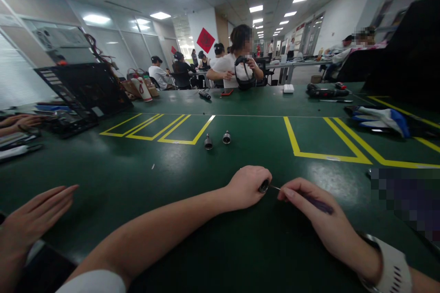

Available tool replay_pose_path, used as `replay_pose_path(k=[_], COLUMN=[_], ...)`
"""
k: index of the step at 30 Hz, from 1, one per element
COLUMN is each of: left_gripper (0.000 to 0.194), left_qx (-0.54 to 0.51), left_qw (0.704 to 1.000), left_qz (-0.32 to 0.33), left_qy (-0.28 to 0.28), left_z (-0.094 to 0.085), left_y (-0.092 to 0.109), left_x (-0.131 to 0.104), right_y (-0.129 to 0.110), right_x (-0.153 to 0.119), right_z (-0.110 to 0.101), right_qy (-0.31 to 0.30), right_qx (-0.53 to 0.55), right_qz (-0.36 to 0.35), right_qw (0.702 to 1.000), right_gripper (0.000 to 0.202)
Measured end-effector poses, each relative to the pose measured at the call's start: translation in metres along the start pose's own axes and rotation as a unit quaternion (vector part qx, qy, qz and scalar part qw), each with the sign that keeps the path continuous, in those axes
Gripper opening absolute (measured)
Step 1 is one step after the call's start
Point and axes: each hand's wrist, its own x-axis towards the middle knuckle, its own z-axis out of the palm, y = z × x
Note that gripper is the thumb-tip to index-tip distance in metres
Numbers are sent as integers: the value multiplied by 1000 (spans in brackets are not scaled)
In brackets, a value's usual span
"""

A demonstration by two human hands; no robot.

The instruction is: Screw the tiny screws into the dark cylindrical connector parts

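My left hand (245, 188) is closed around a small round metal part (264, 186), whose dark hollow end faces right. In my right hand (318, 210) is a screwdriver with a dark purple handle (321, 204). Its thin metal shaft (275, 187) points left, with the tip at or very near the opening of the part; whether it touches inside I cannot tell. Beyond my left hand, two small cup-shaped metal parts with short stems, one on the left (208, 142) and one on the right (226, 137), stand on the green table (178, 165).
Another person's hand (41, 215) reaches in at the left. Yellow tape outlines (330, 158) mark the table. Gloves (378, 118), a dark tool (325, 91) and a white box (288, 88) lie farther back. A person (233, 66) holding a headset stands across the table.
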Motion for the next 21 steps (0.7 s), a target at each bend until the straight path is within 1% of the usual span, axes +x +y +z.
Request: replay_pose_path(k=[2,3,5,8,10,13,16,19,21], left_gripper=[5,5,6,6,4,4,4,4,5], left_qx=[17,14,-7,-48,-75,-113,-116,-69,-31], left_qw=[1000,1000,1000,999,997,993,993,998,1000], left_qz=[12,14,15,15,10,7,-1,-10,-1], left_qy=[2,2,1,-2,-5,-10,-7,-3,-1], left_z=[0,0,-1,-3,-5,-6,-6,-3,-2], left_y=[0,0,-1,-3,-3,-2,-2,-3,-2], left_x=[-1,-1,-1,0,0,2,3,3,2], right_y=[0,0,-1,-2,-2,-2,-2,-1,-1], right_x=[0,0,3,6,8,8,7,3,1], right_z=[0,-1,-2,-3,-3,-3,-2,-2,-1], right_qy=[-18,-27,-38,-41,-41,-35,-19,-6,-11], right_qx=[-8,8,71,170,205,227,199,94,29], right_qz=[3,9,30,68,80,77,59,18,-2], right_qw=[1000,1000,996,982,975,970,978,995,1000], right_gripper=[26,25,24,22,20,20,22,23,23])
